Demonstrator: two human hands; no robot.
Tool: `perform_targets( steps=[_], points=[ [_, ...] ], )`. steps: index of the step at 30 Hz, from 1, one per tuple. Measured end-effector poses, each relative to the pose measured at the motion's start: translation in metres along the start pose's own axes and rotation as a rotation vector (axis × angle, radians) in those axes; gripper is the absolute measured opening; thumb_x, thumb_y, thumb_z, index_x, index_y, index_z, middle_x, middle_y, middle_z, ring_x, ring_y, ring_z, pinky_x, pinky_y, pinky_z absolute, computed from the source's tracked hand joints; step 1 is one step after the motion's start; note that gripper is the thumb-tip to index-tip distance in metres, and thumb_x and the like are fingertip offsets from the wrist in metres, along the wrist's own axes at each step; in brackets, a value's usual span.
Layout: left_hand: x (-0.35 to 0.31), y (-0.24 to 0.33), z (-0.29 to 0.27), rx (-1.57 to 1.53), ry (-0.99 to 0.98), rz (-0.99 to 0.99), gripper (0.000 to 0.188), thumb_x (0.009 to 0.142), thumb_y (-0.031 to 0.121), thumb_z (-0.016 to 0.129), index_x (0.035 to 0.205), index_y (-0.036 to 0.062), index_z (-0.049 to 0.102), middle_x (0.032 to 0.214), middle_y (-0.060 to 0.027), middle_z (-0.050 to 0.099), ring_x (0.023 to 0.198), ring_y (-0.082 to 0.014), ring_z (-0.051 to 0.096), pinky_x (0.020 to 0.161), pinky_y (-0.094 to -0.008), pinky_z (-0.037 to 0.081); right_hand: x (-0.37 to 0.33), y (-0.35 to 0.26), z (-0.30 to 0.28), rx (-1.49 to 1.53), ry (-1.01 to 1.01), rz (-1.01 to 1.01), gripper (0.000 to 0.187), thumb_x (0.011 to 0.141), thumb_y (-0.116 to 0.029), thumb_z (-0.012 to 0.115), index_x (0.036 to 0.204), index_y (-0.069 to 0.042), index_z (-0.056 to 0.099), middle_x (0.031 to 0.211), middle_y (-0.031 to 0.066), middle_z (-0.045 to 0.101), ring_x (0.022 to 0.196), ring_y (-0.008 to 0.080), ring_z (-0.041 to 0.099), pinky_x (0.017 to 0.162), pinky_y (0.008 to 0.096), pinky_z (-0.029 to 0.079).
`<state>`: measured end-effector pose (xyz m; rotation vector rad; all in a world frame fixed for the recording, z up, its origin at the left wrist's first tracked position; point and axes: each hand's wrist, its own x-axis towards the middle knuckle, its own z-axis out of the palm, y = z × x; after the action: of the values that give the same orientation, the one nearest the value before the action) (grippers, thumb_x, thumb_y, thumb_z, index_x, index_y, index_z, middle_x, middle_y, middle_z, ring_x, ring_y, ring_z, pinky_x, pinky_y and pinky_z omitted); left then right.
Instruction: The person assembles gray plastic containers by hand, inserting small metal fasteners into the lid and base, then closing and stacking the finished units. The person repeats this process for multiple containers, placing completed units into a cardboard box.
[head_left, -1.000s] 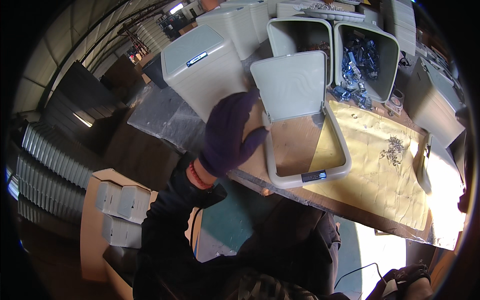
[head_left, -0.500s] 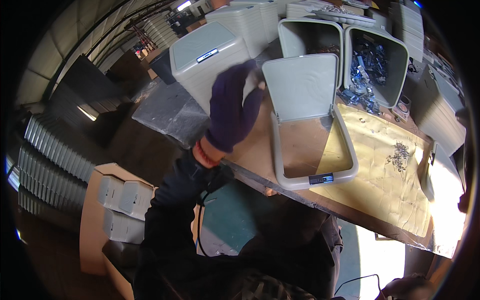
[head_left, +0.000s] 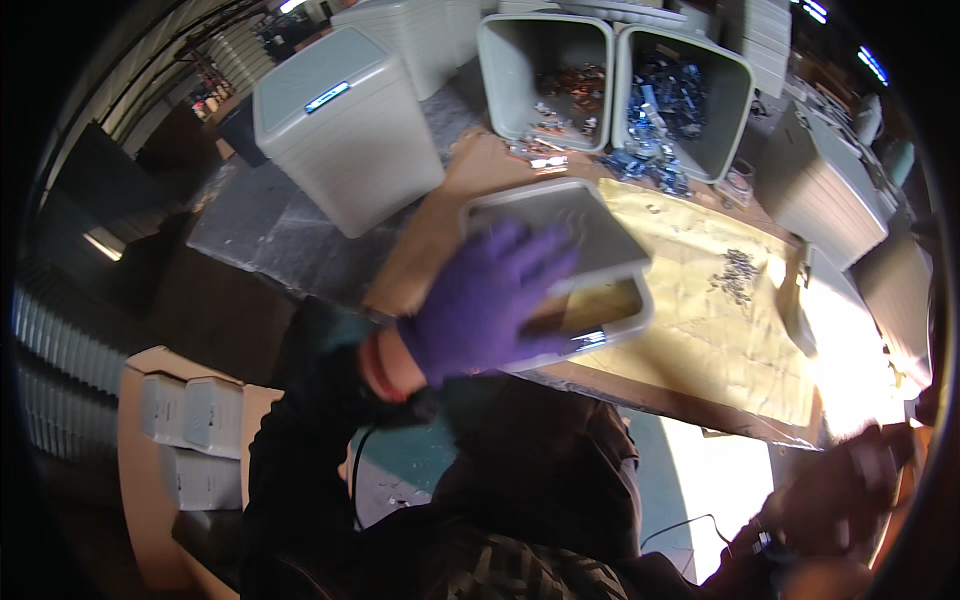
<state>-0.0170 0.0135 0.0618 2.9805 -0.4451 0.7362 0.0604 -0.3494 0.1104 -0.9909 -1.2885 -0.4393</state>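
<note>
My left hand (head_left: 495,300), in a purple glove, lies over a grey plastic bin lid (head_left: 600,235) with its fingers spread. The lid is hinged to a pale rectangular frame (head_left: 645,300) and tilts down over it. A gap still shows the brown and yellow sheets through the frame's opening. A small dark label (head_left: 590,340) sits on the frame's front edge, close to my fingers. At the lower right my right hand (head_left: 840,490) is smeared by motion and in shadow, away from the worktable; whether it holds anything is not visible.
Two bins lie on their sides at the back, one with copper-coloured clips (head_left: 575,90), one with shiny metal clips (head_left: 660,110). Small metal parts (head_left: 737,275) are heaped on yellow paper (head_left: 690,340). Stacked lidded frames (head_left: 350,130) stand back left; a carton (head_left: 140,470) holds grey pieces.
The lid has swung from upright down toward its frame. My left hand has come from beside it to lie over it. My right hand has risen further into view at the lower right.
</note>
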Motion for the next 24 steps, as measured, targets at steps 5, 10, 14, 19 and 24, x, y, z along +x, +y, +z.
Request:
perform_targets(
  steps=[5,10,14,19,24],
  points=[
    [-0.031,0.048,0.04,0.014,-0.083,-0.119,0.086,0.075,0.071,0.071,0.129,0.0053,0.064,0.151,-0.0099,0.049,0.134,-0.0331,0.042,0.112,-0.0482,0.031,-0.056,0.129,0.022,-0.534,-0.252,0.615,0.066,0.087,-0.007,0.072,0.144,0.001,0.04,0.138,0.0182,0.055,0.124,0.0272,0.055,0.102,0.0387,0.045],
    [-0.065,0.037,0.047,-0.071,0.098,-0.346,0.091,0.074,0.067,0.075,0.142,0.0096,0.058,0.161,-0.0219,0.031,0.148,-0.0498,0.024,0.12,-0.0625,0.017,-0.076,0.168,0.048,-0.278,-0.526,0.906,0.101,0.084,-0.002,0.071,0.161,0.0,0.005,0.146,0.0249,0.052,0.116,0.0321,0.064,0.1,0.038,0.05],
    [-0.097,0.038,0.051,-0.082,0.153,-0.305,0.071,0.083,0.058,0.073,0.137,0.0119,0.065,0.162,-0.0211,0.032,0.149,-0.0505,0.022,0.122,-0.0637,0.011,-0.07,0.139,0.067,0.203,-0.434,1.024,0.105,0.082,0.007,0.067,0.163,-0.004,0.0,0.158,0.0272,0.036,0.13,0.0322,0.056,0.104,0.0393,0.048],
    [-0.095,-0.053,-0.018,0.373,0.366,-0.194,0.061,0.083,0.05,0.076,0.135,0.022,0.063,0.153,-0.0155,0.044,0.148,-0.0479,0.028,0.117,-0.0717,0.019,-0.063,0.107,0.009,-0.23,-0.495,0.705,0.104,0.078,0.013,0.064,0.164,-0.011,0.011,0.168,0.0201,0.02,0.156,0.0321,0.02,0.126,0.0454,0.017],
    [-0.051,-0.218,-0.116,0.398,0.593,-0.408,0.051,0.085,0.038,0.079,0.131,0.0182,0.068,0.146,-0.0152,0.056,0.14,-0.0418,0.045,0.117,-0.0605,0.029,-0.068,0.136,-0.146,-1.156,-0.117,0.552,0.078,0.09,0.003,0.066,0.158,-0.003,0.027,0.162,0.021,0.032,0.147,0.0312,0.038,0.121,0.0394,0.029]
  ],
)
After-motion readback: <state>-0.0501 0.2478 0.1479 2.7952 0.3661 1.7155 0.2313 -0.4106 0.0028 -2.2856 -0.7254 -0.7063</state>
